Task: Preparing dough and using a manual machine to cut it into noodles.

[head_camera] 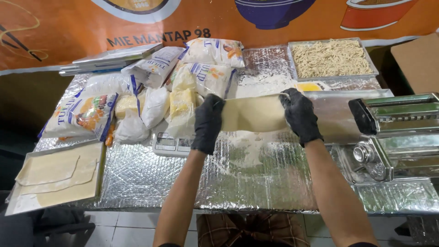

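Between the gloved left hand [208,122] and right hand [300,114], both closed on its ends, a dough sheet [254,114] hangs; rolled sheets [55,176] fill a tray far left, while the pasta roller [393,137] sits right, seemingly awaiting it.

A foil-covered table [151,176] carries flour bags [84,114], a dough tray [57,176] (left), a noodle tray [331,57] and a pasta machine [395,132].
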